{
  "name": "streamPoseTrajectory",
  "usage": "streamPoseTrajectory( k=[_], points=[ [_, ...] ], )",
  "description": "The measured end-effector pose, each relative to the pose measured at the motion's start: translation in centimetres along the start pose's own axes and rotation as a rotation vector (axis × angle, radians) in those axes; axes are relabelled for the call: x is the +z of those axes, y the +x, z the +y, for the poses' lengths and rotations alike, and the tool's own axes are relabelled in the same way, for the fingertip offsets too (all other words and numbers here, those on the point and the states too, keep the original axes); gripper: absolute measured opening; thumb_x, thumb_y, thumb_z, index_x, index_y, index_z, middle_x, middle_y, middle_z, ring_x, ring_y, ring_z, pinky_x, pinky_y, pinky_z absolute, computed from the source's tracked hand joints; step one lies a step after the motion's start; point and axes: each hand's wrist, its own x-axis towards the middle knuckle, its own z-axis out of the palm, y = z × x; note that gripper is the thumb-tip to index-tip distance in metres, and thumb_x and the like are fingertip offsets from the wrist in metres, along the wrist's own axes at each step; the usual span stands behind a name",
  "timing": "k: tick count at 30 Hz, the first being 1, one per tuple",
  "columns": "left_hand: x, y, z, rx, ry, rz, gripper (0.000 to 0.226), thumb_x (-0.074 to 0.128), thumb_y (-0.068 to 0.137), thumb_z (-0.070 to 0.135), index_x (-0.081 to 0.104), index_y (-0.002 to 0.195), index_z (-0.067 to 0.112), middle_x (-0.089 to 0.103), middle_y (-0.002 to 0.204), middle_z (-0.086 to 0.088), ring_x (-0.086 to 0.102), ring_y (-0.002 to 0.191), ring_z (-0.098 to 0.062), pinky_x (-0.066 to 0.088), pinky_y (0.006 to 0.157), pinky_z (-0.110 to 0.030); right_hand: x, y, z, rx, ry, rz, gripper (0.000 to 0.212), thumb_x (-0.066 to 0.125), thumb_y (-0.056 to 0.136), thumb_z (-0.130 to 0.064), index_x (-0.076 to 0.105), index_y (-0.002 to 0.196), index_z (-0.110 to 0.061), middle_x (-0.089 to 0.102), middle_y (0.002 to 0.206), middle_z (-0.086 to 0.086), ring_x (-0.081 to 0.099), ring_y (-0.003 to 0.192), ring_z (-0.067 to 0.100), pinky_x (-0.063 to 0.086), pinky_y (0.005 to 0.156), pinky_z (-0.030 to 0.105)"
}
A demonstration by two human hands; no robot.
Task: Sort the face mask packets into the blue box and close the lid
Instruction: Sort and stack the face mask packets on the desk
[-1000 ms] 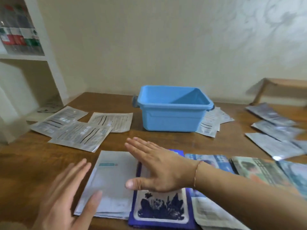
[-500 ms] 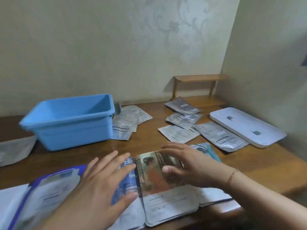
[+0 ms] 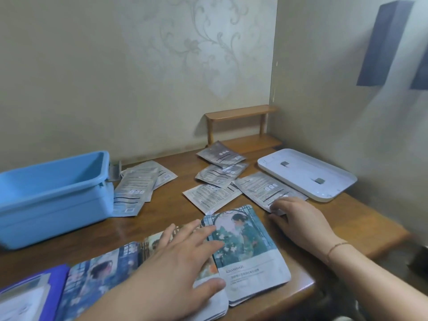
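The empty blue box (image 3: 53, 195) stands open at the left of the wooden desk. Its white lid (image 3: 305, 173) lies flat at the right, by the wall. A row of picture-printed face mask packets runs along the near edge. My left hand (image 3: 180, 258) lies flat, fingers spread, across them, touching the teal packet (image 3: 250, 249) with a figure on it. Beyond it, my right hand (image 3: 298, 218) has its fingertips on the near edge of a silver packet (image 3: 261, 191). More silver packets (image 3: 217, 174) lie behind that one, and others (image 3: 139, 186) lean beside the box.
A small wooden shelf riser (image 3: 240, 123) stands in the back corner. The wall (image 3: 347, 112) runs close along the desk's right side. A dark blue packet (image 3: 46, 288) sits at the near left. The desk's front edge (image 3: 324, 274) is just under my right forearm.
The view has swung right. My left hand moved right along the near row of packets, and my right hand left the picture packets and reached out to the silver packet by the lid.
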Motion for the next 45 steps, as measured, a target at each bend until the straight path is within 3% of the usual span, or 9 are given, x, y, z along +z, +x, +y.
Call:
streamPoseTrajectory(
  k=[5, 9, 15, 20, 26, 34, 38, 42, 45],
  points=[
    [-0.5, 2.5, 0.5, 0.033, -0.065, 0.092, 0.067, 0.043, 0.090, 0.068, 0.022, 0.150, 0.045, 0.009, 0.160, 0.024, -0.002, 0.147, 0.001, 0.001, 0.123, -0.040, 0.8, 0.3, 0.6, -0.079, -0.090, 0.058, 0.025, 0.050, 0.096, -0.040, 0.070, 0.095, -0.026, 0.070, 0.095, -0.008, 0.064, 0.089, 0.016, 0.056, 0.070, 0.033],
    [-2.6, 7.1, 1.0, 0.019, -0.243, 0.242, 0.078, 0.058, 0.089, 0.057, 0.020, 0.153, 0.036, 0.022, 0.159, 0.015, 0.018, 0.145, -0.004, 0.012, 0.118, -0.027, -0.5, -0.4, 0.2, 0.012, 0.097, 0.324, 0.014, 0.060, 0.092, -0.029, 0.071, 0.089, -0.019, 0.073, 0.084, 0.000, 0.068, 0.071, 0.024, 0.056, 0.057, 0.037],
    [-3.2, 14.8, 0.5, -0.095, -0.669, 0.328, 0.100, 0.074, 0.074, 0.058, 0.025, 0.154, 0.025, 0.026, 0.159, 0.005, 0.027, 0.145, -0.015, 0.025, 0.116, -0.034, -4.3, -2.5, 0.8, 0.212, 0.669, 0.660, 0.011, 0.057, 0.095, -0.012, 0.062, 0.086, -0.015, 0.064, 0.078, -0.003, 0.057, 0.069, 0.006, 0.040, 0.057, 0.006],
    [-2.1, 17.4, 3.7, 0.047, -1.032, 0.189, 0.038, 0.068, 0.090, 0.030, 0.061, 0.126, 0.021, 0.068, 0.119, 0.007, 0.062, 0.111, -0.007, 0.048, 0.090, -0.017, -3.2, -3.9, 3.3, 0.333, 1.078, 0.626, 0.026, 0.052, 0.099, -0.015, 0.062, 0.079, -0.027, 0.064, 0.079, -0.004, 0.058, 0.075, 0.012, 0.050, 0.069, 0.030],
    [-2.5, 18.9, 5.7, 0.006, -1.241, 0.149, 0.036, 0.071, 0.087, 0.006, 0.060, 0.120, 0.015, 0.074, 0.103, -0.013, 0.072, 0.085, -0.017, 0.057, 0.064, -0.024, -3.5, -6.1, 4.6, 0.665, 1.430, 0.628, 0.021, 0.045, 0.102, -0.019, 0.059, 0.098, -0.003, 0.066, 0.085, 0.012, 0.062, 0.085, 0.027, 0.054, 0.077, 0.045],
    [-1.7, 22.1, 6.0, -0.084, -0.835, 0.245, 0.028, 0.074, 0.085, 0.011, 0.069, 0.110, 0.024, 0.070, 0.091, -0.001, 0.067, 0.085, -0.015, 0.053, 0.071, -0.027, -2.5, -9.4, 5.4, 0.578, 0.728, 0.385, 0.004, 0.066, 0.089, -0.024, 0.067, 0.089, -0.028, 0.068, 0.062, -0.004, 0.057, 0.051, 0.005, 0.046, 0.051, 0.029],
    [-0.8, 22.1, 5.7, -0.041, -0.548, 0.219, 0.025, 0.075, 0.085, 0.022, 0.069, 0.109, 0.028, 0.066, 0.100, 0.007, 0.060, 0.088, -0.008, 0.046, 0.073, -0.021, -1.5, -9.9, 5.5, 0.436, 0.187, 0.255, 0.008, 0.070, 0.082, -0.037, 0.067, 0.087, -0.042, 0.056, 0.073, -0.022, 0.048, 0.077, 0.005, 0.040, 0.060, 0.027],
    [-0.4, 20.8, 5.6, 0.070, -0.347, 0.191, 0.036, 0.067, 0.089, 0.042, 0.064, 0.122, 0.029, 0.061, 0.124, 0.006, 0.055, 0.106, -0.011, 0.045, 0.092, -0.029, -0.6, -9.7, 5.2, 0.202, 0.104, 0.335, 0.017, 0.066, 0.082, -0.044, 0.072, 0.092, -0.032, 0.061, 0.100, -0.014, 0.048, 0.100, 0.016, 0.044, 0.079, 0.035],
    [0.0, 19.8, 5.9, 0.133, -0.155, 0.185, 0.046, 0.062, 0.084, 0.058, 0.061, 0.125, 0.037, 0.056, 0.132, 0.011, 0.048, 0.124, -0.015, 0.037, 0.105, -0.046, 0.3, -9.4, 4.0, 0.008, 0.082, 0.149, 0.046, 0.046, 0.089, -0.061, 0.063, 0.122, -0.035, 0.054, 0.138, -0.011, 0.044, 0.133, 0.017, 0.039, 0.106, 0.041]
  ],
)
